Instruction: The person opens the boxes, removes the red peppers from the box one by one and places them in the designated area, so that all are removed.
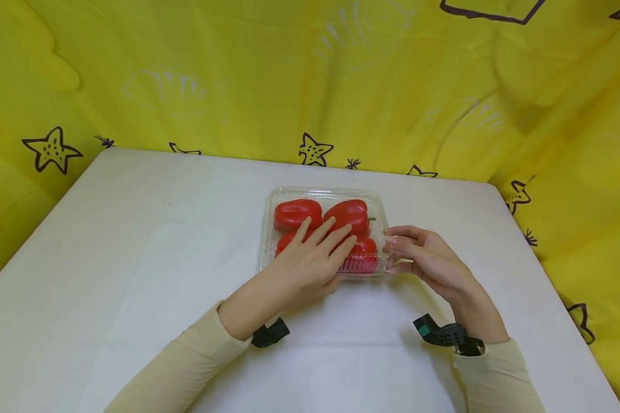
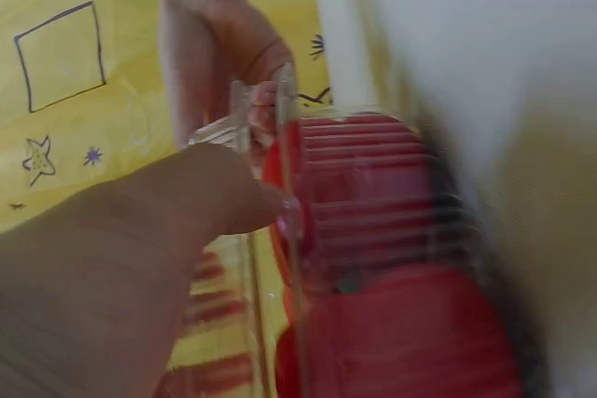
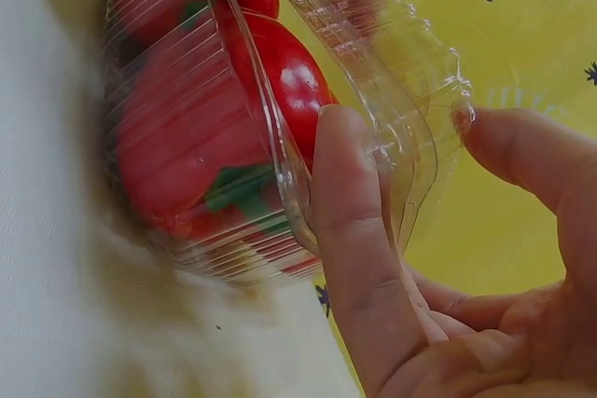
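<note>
Yellow cloth (image 1: 237, 74) printed with dark-outlined stars is hung beyond the box and off to its sides, and a white table (image 1: 150, 264) is spread underneath it. 1 clear plastic box (image 1: 322, 190) is set on that table, its base walls moulded with fine ridges. Inside the box, 4 red peppers (image 1: 295, 212) are packed in 2 rows of 2; their skins are seen as smooth and glossy, and a green stem is shown on the pepper at the box's far right. 1 clear lid (image 3: 415, 67) is seated over the box, its rim parted from the base rim by a narrow gap along the side shown in the right wrist view.

2 hands are placed at the box. The left hand (image 1: 312, 258) is laid across its top with fingers spread and nearly straight, nothing gripped, the thumb brought to the near rim. By the right hand (image 1: 434, 261), the lid's edge is pinched at the box's right side, the fingers bent around it. 2 beige sleeves (image 1: 201, 338) and 2 black straps (image 1: 271, 332) are worn nearer the person than the box; a green patch is carried by the right strap.
</note>
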Tool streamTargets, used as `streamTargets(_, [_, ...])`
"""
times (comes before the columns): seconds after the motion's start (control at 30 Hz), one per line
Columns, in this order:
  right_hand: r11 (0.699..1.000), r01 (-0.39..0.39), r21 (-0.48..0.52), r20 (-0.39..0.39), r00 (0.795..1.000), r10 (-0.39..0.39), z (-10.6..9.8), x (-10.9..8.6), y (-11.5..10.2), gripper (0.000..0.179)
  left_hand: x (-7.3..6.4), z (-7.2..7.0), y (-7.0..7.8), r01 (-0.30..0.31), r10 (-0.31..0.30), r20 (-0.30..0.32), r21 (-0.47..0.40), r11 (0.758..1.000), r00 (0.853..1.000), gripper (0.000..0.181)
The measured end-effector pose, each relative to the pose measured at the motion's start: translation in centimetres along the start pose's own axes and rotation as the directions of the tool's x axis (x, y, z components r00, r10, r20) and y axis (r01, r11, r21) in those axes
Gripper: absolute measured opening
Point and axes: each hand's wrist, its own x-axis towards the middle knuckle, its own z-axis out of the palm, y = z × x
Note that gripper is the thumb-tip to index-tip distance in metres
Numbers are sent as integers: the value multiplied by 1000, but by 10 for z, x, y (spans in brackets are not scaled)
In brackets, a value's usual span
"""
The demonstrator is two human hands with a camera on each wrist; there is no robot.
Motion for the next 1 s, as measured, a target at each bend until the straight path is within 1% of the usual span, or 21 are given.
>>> streamTargets(0.1, [1000, -3, -6, -2, 1000, 3, -1, -1, 0, 56, -11, 5, -5, -13, 17, -83, 40, 999, 996, 64])
streamTargets(0.17, [1000, -3, -8, -1, 1000, 3, -2, -1, 1, 57, -19, 8, -9, -4, 13, -149, 61, 998, 989, 62])
streamTargets(0.23, [1000, -1, -11, 4, 1000, 1, -2, -1, 0, 57, -25, 12, -13, 15, 0, -216, 67, 998, 976, 62])
streamTargets(0.3, [1000, 3, -5, 8, 1000, -3, -2, 0, 0, 56, -30, 16, -16, 39, -21, -281, 60, 997, 960, 62])
streamTargets(0.33, [1000, 5, 1, 11, 1000, -5, -2, 0, 0, 55, -32, 18, -18, 57, -38, -308, 53, 997, 951, 64])
streamTargets(0.4, [1000, 6, 10, 13, 1000, -6, -2, 0, 0, 55, -35, 20, -20, 107, -96, -332, 18, 994, 939, 71])
streamTargets(0.47, [1000, 6, 18, 14, 1000, -6, -1, 0, 1, 55, -38, 22, -22, 168, -175, -327, -48, 985, 929, 81])
streamTargets(0.53, [1000, 5, 18, 14, 1000, -5, -1, 0, 1, 55, -39, 24, -25, 229, -261, -305, -137, 964, 916, 89])
streamTargets(0.6, [1000, 5, 15, 14, 1000, -5, -1, 0, 2, 55, -40, 25, -27, 275, -338, -265, -247, 929, 903, 97])
streamTargets(0.67, [1000, 6, 13, 16, 1000, -6, -1, 0, 2, 55, -40, 26, -28, 305, -400, -215, -367, 879, 891, 103])
streamTargets(0.73, [1000, 9, 16, 19, 1000, -9, -2, 0, 3, 54, -40, 26, -30, 326, -445, -171, -464, 823, 879, 109])
streamTargets(0.83, [1000, 10, 19, 21, 1000, -10, -1, 0, 3, 55, -40, 26, -33, 347, -492, -119, -570, 745, 863, 117])
streamTargets(0.93, [1000, 5, 25, 20, 1000, -6, -1, 0, 3, 56, -40, 28, -37, 357, -518, -75, -642, 679, 852, 121])
streamTargets(0.97, [1000, 3, 30, 18, 1000, -4, -1, 0, 3, 57, -39, 29, -39, 359, -527, -59, -668, 651, 848, 122])
streamTargets(1.0, [999, 2, 34, 16, 1000, -2, -1, 0, 3, 57, -39, 31, -41, 361, -538, -42, -698, 619, 842, 123])
